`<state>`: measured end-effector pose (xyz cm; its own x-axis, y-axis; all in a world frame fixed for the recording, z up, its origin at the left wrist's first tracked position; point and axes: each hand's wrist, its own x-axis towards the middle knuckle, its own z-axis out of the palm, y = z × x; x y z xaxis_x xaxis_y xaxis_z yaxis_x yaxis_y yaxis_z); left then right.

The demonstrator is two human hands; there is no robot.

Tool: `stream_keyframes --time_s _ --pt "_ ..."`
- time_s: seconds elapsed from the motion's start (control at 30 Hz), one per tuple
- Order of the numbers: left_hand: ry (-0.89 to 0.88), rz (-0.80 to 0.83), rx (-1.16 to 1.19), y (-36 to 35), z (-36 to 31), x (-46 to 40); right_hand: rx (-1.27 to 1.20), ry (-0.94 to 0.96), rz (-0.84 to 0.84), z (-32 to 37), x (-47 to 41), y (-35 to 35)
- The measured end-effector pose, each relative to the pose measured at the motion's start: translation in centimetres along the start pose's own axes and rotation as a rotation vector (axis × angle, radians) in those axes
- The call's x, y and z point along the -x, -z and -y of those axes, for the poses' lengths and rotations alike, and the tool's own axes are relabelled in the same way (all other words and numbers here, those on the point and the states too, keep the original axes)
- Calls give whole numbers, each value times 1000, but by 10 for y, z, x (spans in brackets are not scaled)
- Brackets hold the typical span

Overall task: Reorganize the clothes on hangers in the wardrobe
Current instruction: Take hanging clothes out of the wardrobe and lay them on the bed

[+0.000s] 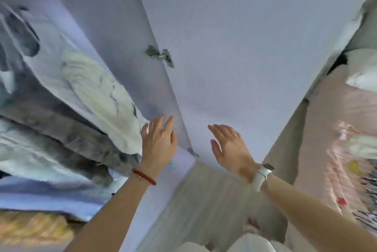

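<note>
White wardrobe door (234, 48) fills the middle of the view, swung open, with 2 metal hinges: 1 hinge (160, 55) higher up its left edge, another (192, 152) lower down by the hands. Left of the door, inside the wardrobe, hang the clothes: a white ribbed garment (102, 90) nearest the door, grey garments (67, 129) further left, a pale blue piece (40, 196) lower down, all blurred; hangers cannot be made out. Yellow fabric (30, 229) shows at the bottom left corner.

Left hand (159, 141) is up beside the white ribbed garment's edge, fingers straight and slightly apart, holding nothing; whether it touches the fabric cannot be told. A red bead bracelet (143, 176) sits on that wrist. Right hand (228, 145) is flat in front of the door's inner face, fingers straight and spread, holding nothing; contact with the door cannot be told. A white watch (262, 176) is on that wrist.

Right of the door lies a bed with pink patterned bedding (326, 139) and a white pillow (363, 76). Light wood floor (200, 200) runs below the hands.
</note>
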<state>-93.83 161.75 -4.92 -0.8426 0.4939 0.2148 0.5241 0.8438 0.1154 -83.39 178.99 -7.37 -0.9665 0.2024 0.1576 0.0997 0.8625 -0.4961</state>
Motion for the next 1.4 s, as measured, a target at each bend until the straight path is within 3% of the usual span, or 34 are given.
stream_keyframes --time_s 0.2,0.37,0.47,0.63,0.73,0.8,0.9,0.97,1.2,1.33,1.4 --pt "253 -284 -65 88 119 -19 -33 269 46 113 -113 -21" --pt "393 -365 -143 129 187 -40 -292 347 91 203 -197 -34" --pt "431 -366 -172 141 215 -64 -565 248 170 256 -250 -39" --pt "528 -186 -265 132 251 -90 -893 109 439 325 -315 -39" --pt "533 -169 -305 126 264 -91 -1073 -107 608 348 -335 -35" --pt "516 -206 -296 124 267 -89 -1009 -163 428 350 -348 -36" --pt "500 -244 -275 122 270 -86 -945 -102 53 343 -361 -33" --pt "490 -256 -261 123 272 -85 -995 -42 -54 340 -364 -25" --pt "485 -245 -142 130 260 -84 -977 -67 -82 290 -313 -20" --pt "244 -458 25 136 230 -77 -846 -69 -168 226 -255 -31" --pt "137 -463 132 134 214 -76 -709 -32 -210 197 -228 -25"
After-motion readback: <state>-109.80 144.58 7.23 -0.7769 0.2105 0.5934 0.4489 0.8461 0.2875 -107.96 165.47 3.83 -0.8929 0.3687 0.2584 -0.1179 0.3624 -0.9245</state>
